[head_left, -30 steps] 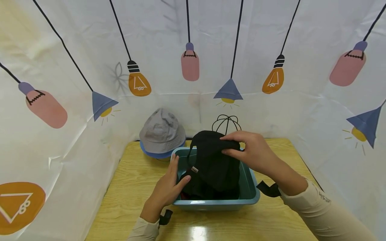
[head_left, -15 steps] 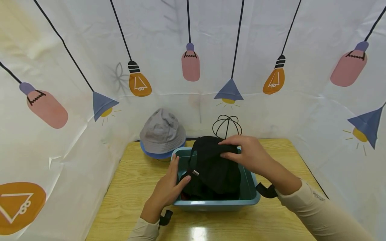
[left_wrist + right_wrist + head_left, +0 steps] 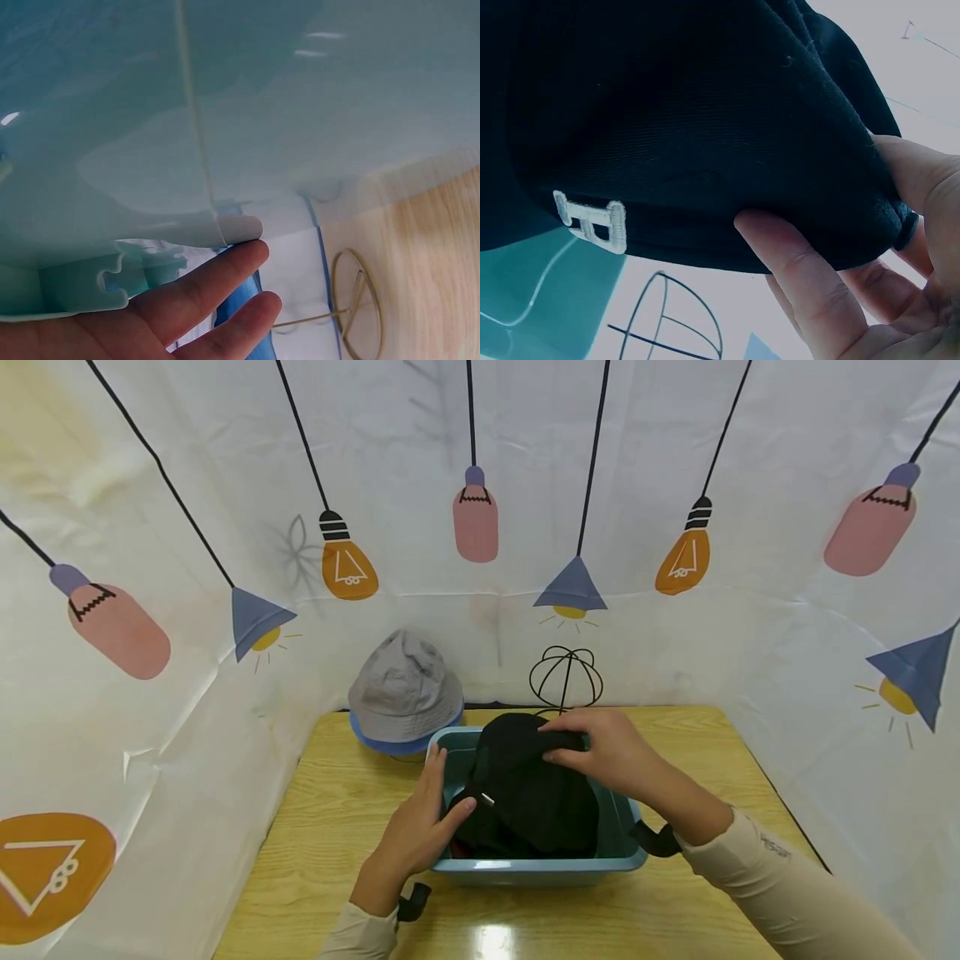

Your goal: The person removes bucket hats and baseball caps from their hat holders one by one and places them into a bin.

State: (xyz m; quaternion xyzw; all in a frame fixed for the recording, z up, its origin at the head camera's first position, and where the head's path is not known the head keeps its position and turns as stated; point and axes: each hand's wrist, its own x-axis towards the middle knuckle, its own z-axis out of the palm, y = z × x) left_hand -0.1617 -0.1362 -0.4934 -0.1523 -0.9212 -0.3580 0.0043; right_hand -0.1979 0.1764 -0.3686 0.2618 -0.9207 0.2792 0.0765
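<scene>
My right hand [image 3: 600, 752] pinches the edge of a black cap [image 3: 705, 127] between thumb and fingers. White embroidery [image 3: 592, 221] shows on the cap in the right wrist view. In the head view the cap lies low in a teal plastic basin [image 3: 540, 865], its small metal buckle [image 3: 487, 799] facing up. More dark fabric and a bit of red show beneath it. My left hand [image 3: 416, 827] rests at the basin's left rim, fingers straight along the outside and thumb over the inside. The left wrist view shows two of its fingers [image 3: 217, 285] against the outer wall.
A grey bucket hat [image 3: 405, 689] sits over a blue hat [image 3: 405, 745] at the back left of the wooden table [image 3: 315, 893]. Behind the basin stands a bare black wire hat stand [image 3: 566, 677]. A white sheet printed with lamps hangs around the table.
My right hand has lowered the black cap into the basin, moving slightly left and down. More of the wire stand now shows behind it. My left hand has stayed at the rim.
</scene>
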